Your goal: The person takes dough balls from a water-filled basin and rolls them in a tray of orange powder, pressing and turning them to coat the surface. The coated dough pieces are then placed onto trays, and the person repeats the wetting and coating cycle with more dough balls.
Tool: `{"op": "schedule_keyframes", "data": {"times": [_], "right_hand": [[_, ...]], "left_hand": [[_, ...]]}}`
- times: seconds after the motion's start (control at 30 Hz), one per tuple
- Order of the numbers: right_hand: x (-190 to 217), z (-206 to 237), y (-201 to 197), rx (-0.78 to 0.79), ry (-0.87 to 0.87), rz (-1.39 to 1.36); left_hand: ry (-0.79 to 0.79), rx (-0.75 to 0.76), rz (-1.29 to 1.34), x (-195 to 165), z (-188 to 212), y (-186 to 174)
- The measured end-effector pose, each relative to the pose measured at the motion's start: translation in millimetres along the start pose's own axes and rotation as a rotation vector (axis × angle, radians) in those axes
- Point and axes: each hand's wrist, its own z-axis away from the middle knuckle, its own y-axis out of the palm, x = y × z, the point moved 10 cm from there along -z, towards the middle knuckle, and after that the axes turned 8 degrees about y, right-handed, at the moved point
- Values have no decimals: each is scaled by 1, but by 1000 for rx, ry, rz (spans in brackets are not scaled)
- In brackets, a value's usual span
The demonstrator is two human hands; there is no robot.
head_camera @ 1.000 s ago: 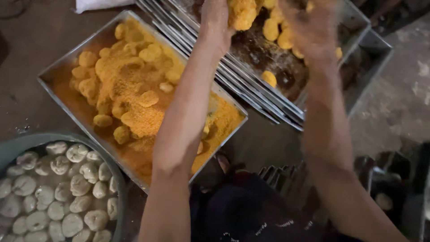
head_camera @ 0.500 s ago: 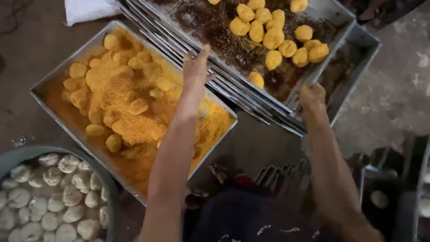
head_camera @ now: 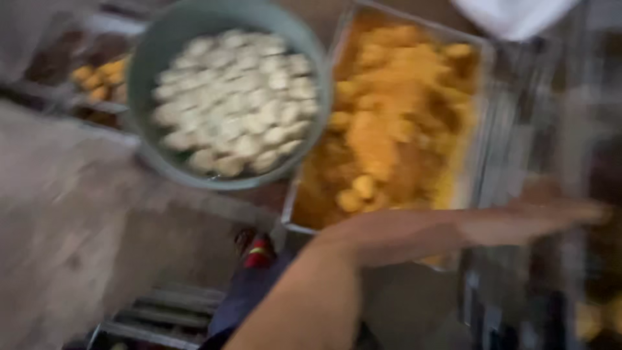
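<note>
The view is heavily blurred by motion. One forearm reaches from the bottom centre toward the right, and I take it for my left arm. My left hand (head_camera: 551,210) lies flat with fingers stretched out and nothing seen in it, just past the near right corner of a metal tray (head_camera: 289,219). The tray is filled with orange crumbs and several crumb-coated pieces (head_camera: 363,188). Left of the tray stands a teal bowl (head_camera: 141,84) heaped with pale round dough pieces (head_camera: 233,97). My right hand is out of view.
Stacked metal trays (head_camera: 518,149) blur along the right side. Another tray with coated pieces (head_camera: 97,78) sits at the top left. A white cloth (head_camera: 512,16) lies at the top right. A foot in a red-strapped sandal (head_camera: 257,249) and a metal rack (head_camera: 162,317) are below.
The view has swung left, so the teal bowl now sits near the top centre. My hands have come down from the far tray. Only one arm remains visible.
</note>
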Motion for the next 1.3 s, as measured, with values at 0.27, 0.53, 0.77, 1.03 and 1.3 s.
{"op": "schedule_keyframes", "data": {"times": [0.27,0.53,0.77,1.03,1.3], "right_hand": [[-3,89,244,537,21,-17],[-38,321,397,754,119,-29],[-48,474,465,784,276,39],[-230,618,593,976,709,75],[-539,763,646,833,1253,228]], "left_hand": [[230,-177,424,-120,53,-134],[756,-439,211,-317,296,-435],[535,-910,133,-360,560,-721],[507,-1251,281,-354,748,-931],[473,-1452,-409,-294,747,-1135]]}}
